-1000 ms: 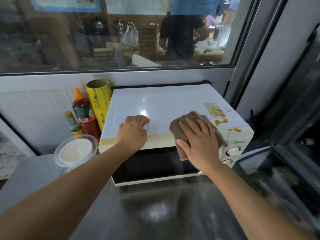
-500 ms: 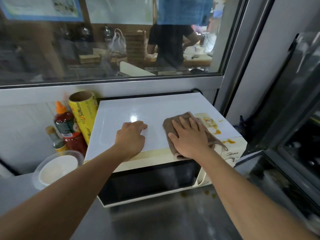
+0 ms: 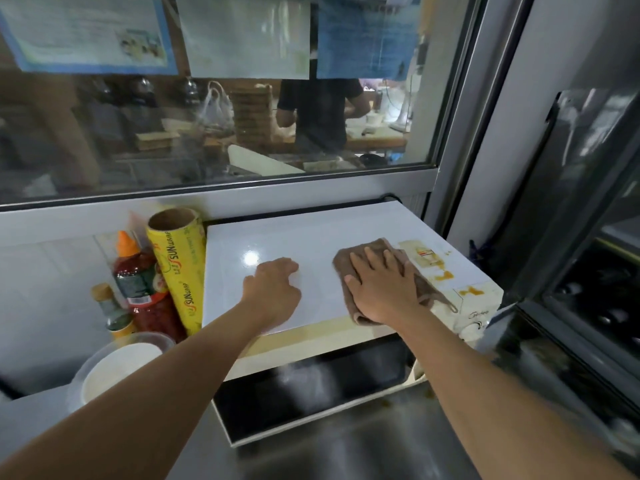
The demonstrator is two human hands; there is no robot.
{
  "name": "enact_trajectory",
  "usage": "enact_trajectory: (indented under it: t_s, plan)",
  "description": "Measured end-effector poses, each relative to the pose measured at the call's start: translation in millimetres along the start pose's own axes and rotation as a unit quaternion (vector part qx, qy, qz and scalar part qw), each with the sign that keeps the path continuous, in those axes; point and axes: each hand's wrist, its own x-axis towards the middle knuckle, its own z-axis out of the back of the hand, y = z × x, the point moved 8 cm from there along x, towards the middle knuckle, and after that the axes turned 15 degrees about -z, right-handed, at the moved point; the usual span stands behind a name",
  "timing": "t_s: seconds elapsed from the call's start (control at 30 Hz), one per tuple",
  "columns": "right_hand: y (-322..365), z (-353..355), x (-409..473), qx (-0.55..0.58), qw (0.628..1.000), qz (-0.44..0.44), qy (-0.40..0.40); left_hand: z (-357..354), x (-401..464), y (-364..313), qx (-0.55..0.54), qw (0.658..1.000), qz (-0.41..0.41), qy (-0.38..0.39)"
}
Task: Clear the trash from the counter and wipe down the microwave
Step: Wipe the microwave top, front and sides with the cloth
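A white microwave (image 3: 304,237) stands on the steel counter (image 3: 346,455), its dark door facing me. A brown cloth (image 3: 349,259) lies on its top, right of the middle. My right hand (image 3: 384,285) presses flat on the cloth with fingers straight and spread. My left hand (image 3: 272,289) rests on the bare top to the left of the cloth, fingers curled under, holding nothing. Orange-yellow stains (image 3: 443,275) mark the top's right edge and front corner beyond the cloth.
Left of the microwave stand a yellow cling-wrap roll (image 3: 180,268), a red sauce bottle (image 3: 138,282), a small cork-capped bottle (image 3: 110,306) and a clear lidded tub (image 3: 114,368). A glass window (image 3: 207,133) runs behind, a person beyond it. A dark glass-fronted cabinet (image 3: 588,271) stands at right.
My right hand has slid the cloth back from the microwave's front edge onto the top surface. The left hand has stayed in place. My view has tilted up and closer.
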Motion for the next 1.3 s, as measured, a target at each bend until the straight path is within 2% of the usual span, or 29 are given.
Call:
enact_trajectory:
  t_s: [0.13, 0.23, 0.43, 0.5, 0.63, 0.73, 0.8, 0.87, 0.93, 1.17, 1.3]
  plan:
    - [45.2, -0.1, -7.2, 0.013, 0.993, 0.112, -0.016, 2.1, 18.8, 13.8, 0.002, 0.999, 0.041, -0.020]
    - [49.6, 3.5, 18.2, 0.023, 0.986, 0.162, -0.020, 3.7, 35.4, 21.5, 0.000, 0.998, 0.062, -0.025]
    - [10.8, 1.5, 102.7, -0.002, 1.000, 0.016, 0.003, 11.9, 65.4, 41.4, 0.010, 0.994, 0.106, -0.007]
    - [32.6, -0.4, 98.7, 0.004, 0.999, 0.032, 0.012, 13.1, 70.5, 47.1, 0.004, 0.993, 0.118, -0.013]
    - [98.3, 0.6, 79.2, 0.023, 0.989, 0.144, -0.006, 18.3, 79.7, 49.5, 0.031, 0.992, 0.120, -0.026]
    - [103.2, 0.8, 89.9, 0.030, 0.983, 0.179, 0.000, 23.9, 88.0, 52.9, 0.032, 0.992, 0.121, -0.019]
    - [76.6, 2.9, 110.7, 0.033, 0.991, 0.131, -0.006, 25.2, 91.7, 55.2, 0.029, 0.992, 0.123, -0.005]
    - [44.2, 6.1, 133.1, 0.025, 0.999, 0.045, -0.013, 24.2, 95.7, 55.1, 0.028, 0.993, 0.117, 0.005]
    - [37.7, 5.4, 140.3, 0.015, 1.000, 0.005, -0.003, 22.6, 97.4, 55.7, 0.026, 0.994, 0.110, 0.006]
    - [129.0, 1.6, 129.5, 0.058, 0.986, 0.154, 0.000, 23.5, 96.4, 64.8, 0.005, 0.991, 0.125, -0.040]
    - [131.9, 2.8, 139.0, 0.071, 0.978, 0.194, -0.017, 23.4, 101.9, 64.5, 0.000, 0.990, 0.140, -0.027]
